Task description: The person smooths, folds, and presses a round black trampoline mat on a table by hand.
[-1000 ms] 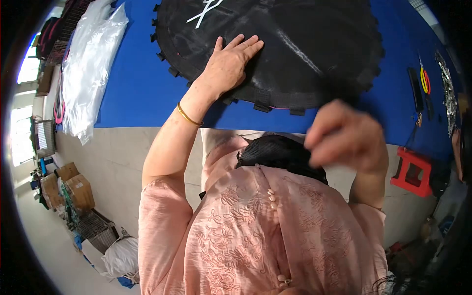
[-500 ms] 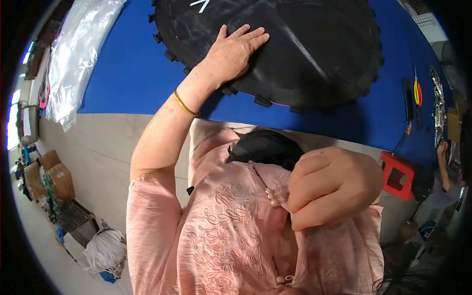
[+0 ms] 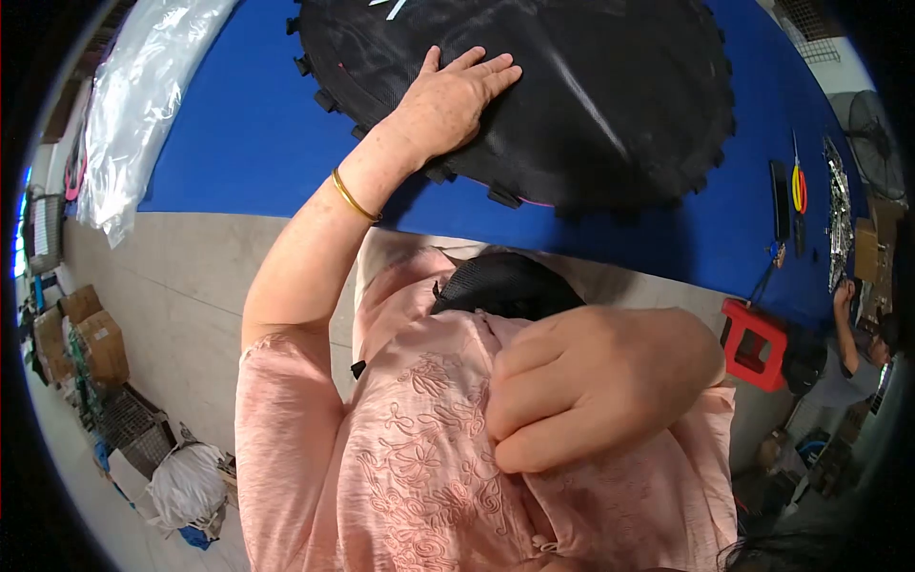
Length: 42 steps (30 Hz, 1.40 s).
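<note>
A large round black mesh piece with tabs round its rim lies on the blue table. My left hand rests palm down on its near left part, fingers spread. White strips show on the mesh at the top edge of the view. My right hand is raised in front of my chest, close to the camera, with its fingers curled. Whatever those fingers hold, if anything, is hidden. A black mesh bundle lies at my waist below the table edge.
Clear plastic bags lie at the table's left. Yellow-handled scissors, a black strip and a pile of metal pieces are at the right. A red stool stands below. Another person is at far right.
My right hand has come back from the table's edge to my chest, moving down and left. My left hand stays on the mesh, and the view has shifted slightly to the right.
</note>
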Available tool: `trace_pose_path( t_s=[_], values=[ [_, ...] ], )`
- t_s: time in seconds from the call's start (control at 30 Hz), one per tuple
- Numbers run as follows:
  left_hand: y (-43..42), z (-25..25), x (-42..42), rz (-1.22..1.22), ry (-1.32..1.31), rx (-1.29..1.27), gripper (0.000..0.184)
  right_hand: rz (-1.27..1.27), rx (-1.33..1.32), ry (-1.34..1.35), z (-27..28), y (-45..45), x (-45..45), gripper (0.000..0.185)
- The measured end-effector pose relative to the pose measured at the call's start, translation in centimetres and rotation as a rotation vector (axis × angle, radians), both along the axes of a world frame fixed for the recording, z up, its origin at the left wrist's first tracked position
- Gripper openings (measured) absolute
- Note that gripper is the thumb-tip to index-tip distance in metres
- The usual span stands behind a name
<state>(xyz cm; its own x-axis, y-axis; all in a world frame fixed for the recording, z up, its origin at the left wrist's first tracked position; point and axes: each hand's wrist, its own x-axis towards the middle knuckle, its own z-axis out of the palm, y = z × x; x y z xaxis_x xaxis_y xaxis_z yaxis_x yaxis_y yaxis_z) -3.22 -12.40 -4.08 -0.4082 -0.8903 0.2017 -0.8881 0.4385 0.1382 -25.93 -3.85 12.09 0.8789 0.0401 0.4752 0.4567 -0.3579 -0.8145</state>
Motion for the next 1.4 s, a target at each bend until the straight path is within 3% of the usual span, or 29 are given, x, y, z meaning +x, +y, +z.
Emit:
trace_pose_path(
  t_s=[0.4, 0.6, 0.8, 1.1, 1.2, 1.3, 1.4],
  values=[
    [0.1, 0.5, 0.1, -0.023, 0.041, -0.007, 0.067, 0.156, 0.004, 0.103, -0.1, 0.8, 0.2, 0.009],
    [0.2, 1.1, 0.0, -0.020, 0.059, 0.034, 0.068, 0.106, 0.041, 0.106, -0.3, 2.0, 0.0, 0.012],
    [0.0, 0.7, 0.1, -0.026, 0.056, 0.039, 0.070, 0.175, -0.072, 0.122, 0.2, 1.5, 0.3, 0.010],
    [0.2, 1.5, 0.0, -0.018, 0.032, 0.113, 0.071, 0.092, 0.106, -0.077, -0.8, 2.2, 0.8, 0.006],
    [0.2, 1.5, 0.1, -0.028, 0.062, 0.105, 0.072, 0.114, 0.125, -0.029, -1.4, 2.7, 0.7, 0.008],
    [0.5, 2.1, -0.1, -0.016, 0.074, 0.134, 0.074, 0.180, -0.016, -0.017, -0.8, 2.0, 1.0, 0.008],
    [0.2, 1.7, 0.0, -0.007, 0.053, 0.142, 0.076, 0.193, 0.005, -0.030, -1.0, 1.9, 1.1, 0.009]
  ],
)
